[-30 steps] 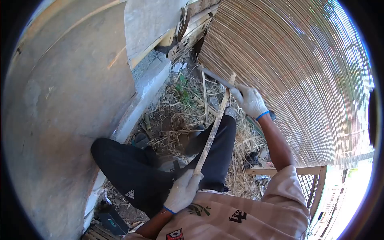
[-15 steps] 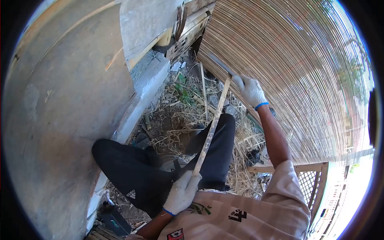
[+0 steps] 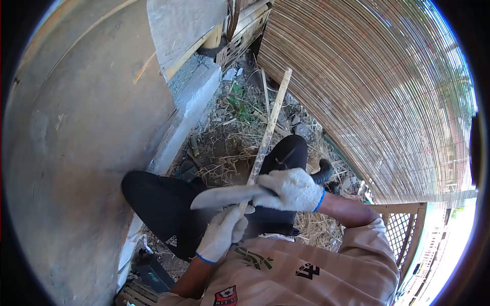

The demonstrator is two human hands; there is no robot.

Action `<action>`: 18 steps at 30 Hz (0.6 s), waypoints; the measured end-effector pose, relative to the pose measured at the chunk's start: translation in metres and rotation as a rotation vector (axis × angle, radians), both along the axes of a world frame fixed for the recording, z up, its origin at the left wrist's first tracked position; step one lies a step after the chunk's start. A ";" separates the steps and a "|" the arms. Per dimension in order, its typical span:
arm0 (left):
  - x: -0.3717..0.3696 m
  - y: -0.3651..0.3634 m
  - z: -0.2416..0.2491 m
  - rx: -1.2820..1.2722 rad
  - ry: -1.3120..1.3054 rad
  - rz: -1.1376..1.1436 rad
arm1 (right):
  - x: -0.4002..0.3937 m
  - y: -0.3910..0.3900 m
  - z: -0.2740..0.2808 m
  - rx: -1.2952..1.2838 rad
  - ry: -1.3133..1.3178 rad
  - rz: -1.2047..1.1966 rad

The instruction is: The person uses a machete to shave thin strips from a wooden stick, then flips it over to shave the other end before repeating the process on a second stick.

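My left hand (image 3: 223,232), in a white glove with a blue cuff, is wrapped round the lower end of a long, narrow wooden strip (image 3: 270,125). The strip slants up and away from my lap, its far end in the air. Closed on the handle of a large knife is my right hand (image 3: 292,189), gloved the same way. The knife's broad blade (image 3: 224,196) points left and lies across the strip just above my left hand. Its outline is slightly blurred.
A smooth grey panel (image 3: 92,153) rises at the left beside a concrete ledge (image 3: 189,115). A slatted bamboo screen (image 3: 367,102) stands at the right. Dry straw and a thin stick (image 3: 265,92) lie on the ground. A dark box (image 3: 153,274) is at lower left.
My right hand has come down and toward me with the knife, from the strip's far end to near my left hand. The strip's far end now stands free of the blade.
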State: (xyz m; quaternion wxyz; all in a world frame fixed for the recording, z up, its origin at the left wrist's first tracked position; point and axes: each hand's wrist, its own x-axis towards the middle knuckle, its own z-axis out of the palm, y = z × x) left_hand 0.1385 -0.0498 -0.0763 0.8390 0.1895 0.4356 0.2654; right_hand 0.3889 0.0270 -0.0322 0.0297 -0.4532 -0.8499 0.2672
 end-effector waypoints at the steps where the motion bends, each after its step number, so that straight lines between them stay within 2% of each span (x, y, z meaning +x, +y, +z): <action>1: -0.001 0.002 -0.001 -0.009 -0.010 -0.010 | -0.003 -0.004 0.002 -0.066 0.009 0.006; 4: -0.001 0.017 -0.004 0.044 -0.019 -0.040 | -0.008 -0.004 0.014 -0.133 0.078 -0.019; 6: -0.002 0.028 -0.015 -0.029 -0.340 -0.091 | -0.005 0.000 0.015 -0.136 0.137 -0.049; 8: 0.006 0.038 -0.015 -0.019 -0.337 -0.073 | 0.001 0.006 0.010 -0.197 0.250 -0.139; 10: 0.013 0.048 -0.012 -0.175 -0.577 -0.045 | 0.000 0.009 0.021 -0.227 0.271 -0.172; 11: 0.016 0.051 -0.008 -0.235 -0.595 -0.018 | 0.000 0.010 0.023 -0.231 0.318 -0.218; 14: 0.028 0.057 -0.030 -0.218 -0.708 -0.019 | 0.000 0.007 0.017 -0.241 0.390 -0.323; 15: 0.030 0.057 -0.027 -0.219 -0.706 -0.023 | 0.001 0.006 0.015 -0.188 0.394 -0.339; 16: 0.032 0.057 -0.023 -0.169 -0.594 0.020 | 0.002 0.005 0.014 -0.135 0.396 -0.358; 17: 0.034 0.056 -0.018 -0.121 -0.484 0.059 | 0.002 0.004 0.017 -0.156 0.382 -0.350; 18: 0.035 0.056 -0.012 -0.124 -0.484 0.049 | 0.003 0.002 0.014 -0.155 0.382 -0.360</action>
